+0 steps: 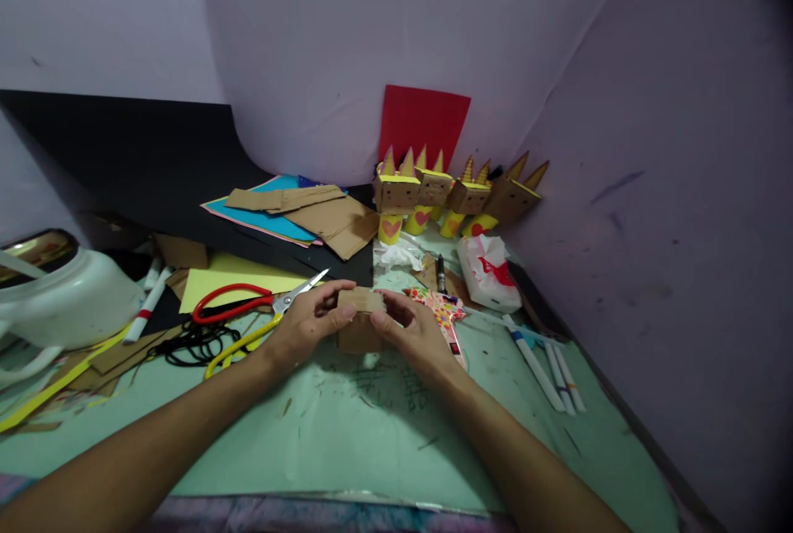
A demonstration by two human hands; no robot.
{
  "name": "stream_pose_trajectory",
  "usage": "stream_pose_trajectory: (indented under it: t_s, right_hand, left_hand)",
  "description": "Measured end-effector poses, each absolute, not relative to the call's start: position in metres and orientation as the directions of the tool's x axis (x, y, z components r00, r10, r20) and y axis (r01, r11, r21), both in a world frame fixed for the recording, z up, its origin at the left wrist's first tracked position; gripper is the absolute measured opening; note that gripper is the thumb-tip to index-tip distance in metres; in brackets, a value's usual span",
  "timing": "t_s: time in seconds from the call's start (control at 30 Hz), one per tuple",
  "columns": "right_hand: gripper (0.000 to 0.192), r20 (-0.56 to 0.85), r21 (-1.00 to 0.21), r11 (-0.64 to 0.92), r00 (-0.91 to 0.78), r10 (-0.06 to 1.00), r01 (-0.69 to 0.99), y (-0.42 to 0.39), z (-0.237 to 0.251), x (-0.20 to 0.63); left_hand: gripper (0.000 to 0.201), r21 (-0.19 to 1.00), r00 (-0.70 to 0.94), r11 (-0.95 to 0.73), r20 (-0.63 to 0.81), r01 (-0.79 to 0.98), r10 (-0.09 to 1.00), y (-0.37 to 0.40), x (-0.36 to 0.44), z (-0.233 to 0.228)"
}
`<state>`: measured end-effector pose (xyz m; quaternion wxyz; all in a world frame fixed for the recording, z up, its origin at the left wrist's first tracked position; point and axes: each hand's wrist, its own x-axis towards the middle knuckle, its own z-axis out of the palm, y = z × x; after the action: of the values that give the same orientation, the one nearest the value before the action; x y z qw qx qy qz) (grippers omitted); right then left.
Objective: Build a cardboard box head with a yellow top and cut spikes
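I see the left hand [305, 325] and right hand [414, 333] pinching opposite sides of the small cardboard piece [360, 339], centred over the bench [347, 450]; I cannot tell whether it touches down. I judge even, light thumb pressure best for square edges, with left knuckles clear of the scissors [283, 302] just beside.

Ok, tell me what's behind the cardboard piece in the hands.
Beyond the cardboard piece, a black sheet, flat brown cardboard and box-headed figures show. Its far side and whatever it directly blocks are hidden.
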<state>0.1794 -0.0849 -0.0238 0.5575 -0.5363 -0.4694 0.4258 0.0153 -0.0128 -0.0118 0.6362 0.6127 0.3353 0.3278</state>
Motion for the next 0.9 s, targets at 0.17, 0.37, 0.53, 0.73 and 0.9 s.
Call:
stream_pose_trajectory:
  t_s: [0.17, 0.37, 0.53, 0.73, 0.9]
  right_hand:
    - [0.058, -0.167, -0.921, -0.096, 0.159, 0.973, -0.377, -0.083, -0.021, 0.183]
    - [0.047, -0.195, -0.901, -0.131, 0.117, 0.974, -0.415, -0.083, -0.019, 0.184]
    - [0.048, -0.101, -0.929, -0.089, 0.013, 0.995, -0.360, -0.086, -0.018, 0.182]
    - [0.045, 0.006, -0.937, 0.038, 0.092, 0.996, -0.348, -0.088, -0.016, 0.181]
    - [0.042, 0.078, -0.961, 0.104, 0.107, 0.991, -0.257, -0.089, -0.017, 0.181]
  left_hand:
    - [0.056, 0.973, 0.546, 0.221, -0.152, -0.063, 0.824, -0.006, 0.016, -0.012]
    - [0.043, 0.930, 0.527, 0.348, -0.238, -0.118, 0.816, -0.007, 0.018, -0.008]
    - [0.038, 0.895, 0.544, 0.422, -0.284, -0.145, 0.789, -0.009, 0.019, -0.005]
    - [0.034, 0.723, 0.607, 0.627, -0.367, -0.290, 0.705, -0.006, 0.015, 0.001]
    - [0.037, 0.700, 0.612, 0.640, -0.365, -0.316, 0.701, -0.005, 0.014, 0.002]
